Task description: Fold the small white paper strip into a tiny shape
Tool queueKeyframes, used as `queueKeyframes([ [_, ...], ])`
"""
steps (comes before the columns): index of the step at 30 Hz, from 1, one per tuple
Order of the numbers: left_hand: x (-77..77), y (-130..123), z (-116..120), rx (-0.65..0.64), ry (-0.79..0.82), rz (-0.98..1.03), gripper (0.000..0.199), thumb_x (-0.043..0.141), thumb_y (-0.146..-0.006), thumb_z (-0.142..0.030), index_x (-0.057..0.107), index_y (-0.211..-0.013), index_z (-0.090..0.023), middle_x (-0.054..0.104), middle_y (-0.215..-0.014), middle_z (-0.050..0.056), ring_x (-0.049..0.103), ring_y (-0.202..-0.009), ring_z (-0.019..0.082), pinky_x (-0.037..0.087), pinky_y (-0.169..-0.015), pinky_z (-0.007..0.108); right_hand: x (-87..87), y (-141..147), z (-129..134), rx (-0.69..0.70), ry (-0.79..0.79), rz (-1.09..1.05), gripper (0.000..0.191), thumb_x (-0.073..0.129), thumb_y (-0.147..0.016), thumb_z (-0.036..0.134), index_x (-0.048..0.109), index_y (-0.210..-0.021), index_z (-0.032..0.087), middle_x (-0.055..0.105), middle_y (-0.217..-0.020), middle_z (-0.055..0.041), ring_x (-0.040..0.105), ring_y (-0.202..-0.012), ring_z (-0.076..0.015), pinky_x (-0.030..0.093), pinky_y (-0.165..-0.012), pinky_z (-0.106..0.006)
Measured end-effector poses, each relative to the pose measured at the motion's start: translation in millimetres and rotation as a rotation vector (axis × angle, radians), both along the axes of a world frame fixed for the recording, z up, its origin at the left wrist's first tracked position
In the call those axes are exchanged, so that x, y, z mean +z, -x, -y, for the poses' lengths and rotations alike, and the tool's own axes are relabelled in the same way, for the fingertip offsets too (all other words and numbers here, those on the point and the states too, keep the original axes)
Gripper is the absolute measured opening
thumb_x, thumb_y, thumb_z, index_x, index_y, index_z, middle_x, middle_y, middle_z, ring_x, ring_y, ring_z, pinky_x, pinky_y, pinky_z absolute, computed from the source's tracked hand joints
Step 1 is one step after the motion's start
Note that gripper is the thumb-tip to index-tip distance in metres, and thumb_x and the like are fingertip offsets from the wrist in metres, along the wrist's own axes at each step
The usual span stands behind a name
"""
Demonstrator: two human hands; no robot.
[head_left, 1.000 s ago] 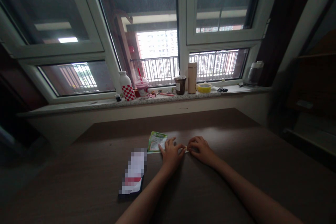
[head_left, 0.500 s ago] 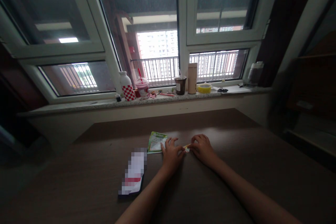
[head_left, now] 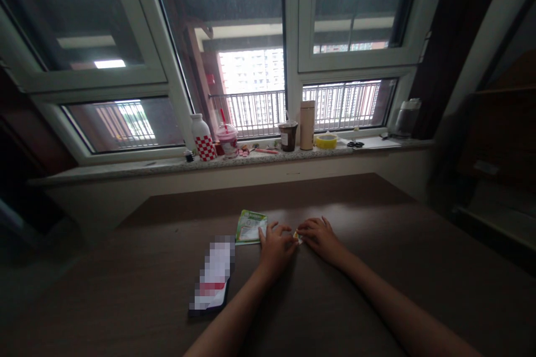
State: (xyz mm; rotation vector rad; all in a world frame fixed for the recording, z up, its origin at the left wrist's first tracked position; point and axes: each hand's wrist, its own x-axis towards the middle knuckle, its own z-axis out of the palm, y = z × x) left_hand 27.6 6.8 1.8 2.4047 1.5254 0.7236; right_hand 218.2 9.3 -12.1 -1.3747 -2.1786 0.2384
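Between my fingertips, above the brown table, is a small yellow and white piece, too small to make out further. My left hand pinches its left side, and my right hand has its fingertips closed at its right side. Just left of my left hand, a green and white packet lies flat, its right edge close to my fingers. Nearer the front lies a dark phone-like object with a blurred, pale top, beside my left forearm.
On the windowsill stand a checkered bottle, a pink drink cup, a dark cup, a tan flask, yellow tape, black scissors and a clear jug.
The fingers of my right hand have moved slightly left and lie flatter over the small piece. My left fingers have drawn in toward it. The packet and the phone-like object have not moved.
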Motion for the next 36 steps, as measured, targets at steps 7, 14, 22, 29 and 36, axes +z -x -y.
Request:
queueKeyframes([
  [7, 2.3, 1, 0, -0.038, 0.034, 0.022, 0.014, 0.062, -0.084, -0.035, 0.074, -0.092, -0.035, 0.072, -0.110, -0.002, 0.043, -0.127, 0.030, 0.008, -0.109, 0.070, -7.1, -5, -11, -0.032, 0.092, -0.183, 0.018, 0.059, -0.085, 0.029, 0.073, -0.095, 0.031, 0.071, -0.113, -0.0020, 0.047, -0.128, -0.0270, 0.010, -0.110, -0.064],
  [14, 6.0, 0, 2, -0.042, 0.032, 0.052, 0.013, 0.063, -0.083, -0.034, 0.074, -0.090, -0.033, 0.074, -0.102, -0.001, 0.050, -0.119, 0.027, 0.004, -0.109, 0.068, -6.6, -3, -7, -0.076, 0.023, -0.183, 0.010, 0.064, -0.082, 0.030, 0.074, -0.083, 0.031, 0.072, -0.108, 0.0000, 0.049, -0.125, -0.0282, 0.012, -0.109, -0.063],
  [22, 2.4, 0, 1, -0.015, 0.017, 0.056, 0.013, 0.063, -0.083, -0.036, 0.074, -0.090, -0.035, 0.074, -0.105, -0.002, 0.048, -0.120, 0.028, 0.003, -0.110, 0.068, -6.9, -5, -6, -0.023, 0.008, -0.107, 0.013, 0.065, -0.082, 0.029, 0.074, -0.090, 0.034, 0.073, -0.106, 0.0003, 0.046, -0.127, -0.0290, 0.012, -0.109, -0.064],
  [29, 1.0, 0, 0, 0.016, 0.026, 0.026, 0.013, 0.063, -0.084, -0.039, 0.074, -0.090, -0.038, 0.073, -0.110, -0.004, 0.045, -0.124, 0.028, 0.002, -0.109, 0.069, -4.7, -4, -4, 0.014, -0.086, -0.045, 0.014, 0.066, -0.081, 0.025, 0.074, -0.088, 0.033, 0.074, -0.104, 0.0010, 0.046, -0.127, -0.0298, 0.012, -0.109, -0.065],
  [36, 2.0, 1, 1, 0.034, 0.025, -0.022, 0.014, 0.063, -0.084, -0.040, 0.075, -0.091, -0.037, 0.070, -0.116, -0.003, 0.043, -0.126, 0.029, 0.005, -0.110, 0.068, 4.6, -5, 0, 0.046, -0.074, -0.002, 0.014, 0.067, -0.080, 0.026, 0.074, -0.087, 0.035, 0.073, -0.106, 0.0025, 0.043, -0.129, -0.0291, 0.009, -0.110, -0.066],
])
